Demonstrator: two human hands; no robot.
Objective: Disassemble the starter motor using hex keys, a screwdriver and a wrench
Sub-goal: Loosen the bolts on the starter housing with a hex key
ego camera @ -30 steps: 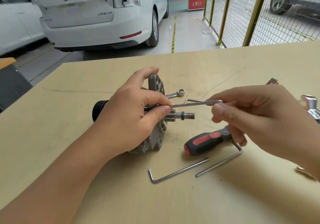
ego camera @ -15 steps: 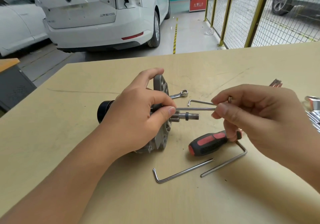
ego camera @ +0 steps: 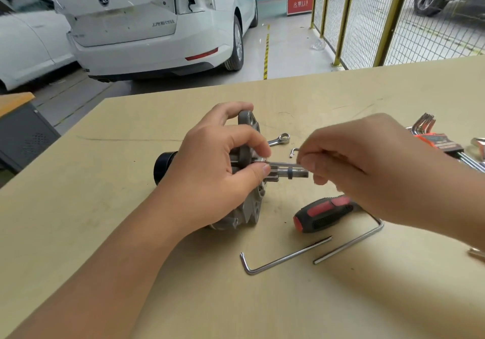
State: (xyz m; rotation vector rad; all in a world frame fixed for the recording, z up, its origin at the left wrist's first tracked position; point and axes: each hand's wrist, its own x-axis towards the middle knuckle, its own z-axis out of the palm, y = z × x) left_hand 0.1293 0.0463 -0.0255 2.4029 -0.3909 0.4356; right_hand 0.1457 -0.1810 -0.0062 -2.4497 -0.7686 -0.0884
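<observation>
My left hand (ego camera: 210, 178) grips the starter motor (ego camera: 246, 181) on the surface (ego camera: 105, 233); my right hand (ego camera: 367, 170) pinches what looks like a hex key (ego camera: 282, 165) at its flange. I should keep it square, turning gently; the screwdriver (ego camera: 322, 214) lies near, leaving little room

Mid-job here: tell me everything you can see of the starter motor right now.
The starter motor lies on its side on the wooden table, shaft pointing right. It looks like grey cast metal with a round flange, a black cylindrical end at the left and a steel shaft with a dark ring. The left hand grips it over the flange. The right hand pinches a hex key running into its face just above the shaft.
</observation>
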